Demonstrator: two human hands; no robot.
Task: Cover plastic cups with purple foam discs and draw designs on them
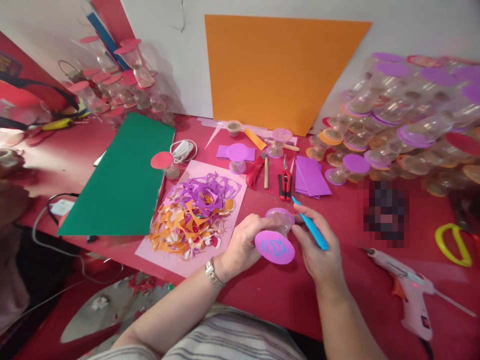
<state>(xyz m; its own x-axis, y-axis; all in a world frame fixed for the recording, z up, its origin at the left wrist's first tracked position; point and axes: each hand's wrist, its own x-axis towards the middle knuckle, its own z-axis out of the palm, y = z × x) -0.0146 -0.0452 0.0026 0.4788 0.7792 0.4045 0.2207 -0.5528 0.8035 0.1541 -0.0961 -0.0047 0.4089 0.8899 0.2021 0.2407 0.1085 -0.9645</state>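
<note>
My left hand [245, 237] is closed around a small clear hourglass [275, 246] with purple discs at both ends. It lies tilted, and the disc facing me carries blue marker scribbles. A blue marker pen [312, 226] rests in my right hand [320, 250], gripped between thumb and fingers, its tip pointing away from me. The right fingertips are close to the hourglass's far disc; whether they touch it I cannot tell. Left of my hands, a heap of purple and orange paper scraps [197, 215] covers a pink sheet [180, 265].
Stacked hourglasses [390, 110] stand at the right, more with red discs [123, 80] at the back left. Pliers [285, 182] and purple cards [311, 177] lie ahead. A glue gun [407, 285] is at the right. A green board [123, 185] stands left, near another person's arm [13, 195].
</note>
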